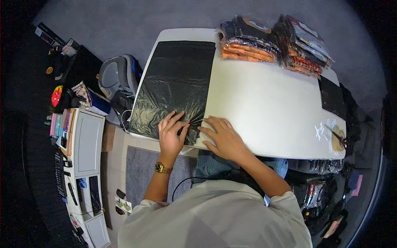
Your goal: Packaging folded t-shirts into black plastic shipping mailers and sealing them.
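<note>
A flat black plastic bag covers the left part of the white table, wrinkled toward its near edge. Over its near right corner, my left hand rests with fingers spread, touching the plastic. Creases gather beside its thumb and fingertips. My right hand lies on the table just right of the bag's edge. Its fingers are apart, with the tips close to the creased plastic and nothing visible in them.
Two stacks of clear-wrapped folded garments stand at the far right. Scissors lie over a tape roll near the right end, by white strips. A dark flat package overlaps the right edge. A white cabinet stands left.
</note>
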{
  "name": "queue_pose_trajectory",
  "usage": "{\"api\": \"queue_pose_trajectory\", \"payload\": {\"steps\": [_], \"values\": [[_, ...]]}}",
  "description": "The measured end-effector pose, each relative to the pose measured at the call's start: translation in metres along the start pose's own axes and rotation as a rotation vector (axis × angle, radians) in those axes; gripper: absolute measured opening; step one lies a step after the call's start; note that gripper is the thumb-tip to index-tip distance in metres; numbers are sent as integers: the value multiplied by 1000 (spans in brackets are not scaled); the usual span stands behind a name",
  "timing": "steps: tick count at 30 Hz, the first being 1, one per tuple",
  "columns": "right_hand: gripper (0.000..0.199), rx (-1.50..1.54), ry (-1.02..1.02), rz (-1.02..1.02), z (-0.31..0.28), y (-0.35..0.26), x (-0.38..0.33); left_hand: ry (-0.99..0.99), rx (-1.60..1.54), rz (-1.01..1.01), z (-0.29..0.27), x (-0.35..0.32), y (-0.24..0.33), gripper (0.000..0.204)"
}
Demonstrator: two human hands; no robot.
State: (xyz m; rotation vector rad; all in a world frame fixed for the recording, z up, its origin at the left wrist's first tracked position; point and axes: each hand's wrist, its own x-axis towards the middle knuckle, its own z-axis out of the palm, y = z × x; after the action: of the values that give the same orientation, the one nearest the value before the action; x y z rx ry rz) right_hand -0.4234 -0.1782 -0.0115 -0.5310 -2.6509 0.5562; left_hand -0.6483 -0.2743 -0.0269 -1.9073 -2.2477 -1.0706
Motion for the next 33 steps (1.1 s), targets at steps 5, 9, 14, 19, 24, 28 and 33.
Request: {"api": "queue_pose_trajectory", "payload": {"steps": [5, 9, 14, 19, 24, 28, 33], "values": [[51, -24, 14, -38, 6, 1, -3, 24, 14, 16, -3, -5, -1, 14], [50, -8, 49, -74, 11, 3, -6, 80, -11, -1, -6, -6, 9, 12], [49, 10, 85, -82, 10, 1, -9, 11, -12, -10, -12, -24, 22, 15], [49, 4, 121, -83, 11, 5, -12, -188, -19, 94, -38, -19, 40, 40], [49, 14, 108, -86, 9, 7, -14, -163, 32, 91, -33, -22, 54, 40], [50, -1, 97, -95, 10, 6, -13, -107, -3, 68, -28, -28, 45, 37], [50, -3, 69, -68, 8, 4, -12, -75, -28, 59, -27, -27, 36, 25]]}}
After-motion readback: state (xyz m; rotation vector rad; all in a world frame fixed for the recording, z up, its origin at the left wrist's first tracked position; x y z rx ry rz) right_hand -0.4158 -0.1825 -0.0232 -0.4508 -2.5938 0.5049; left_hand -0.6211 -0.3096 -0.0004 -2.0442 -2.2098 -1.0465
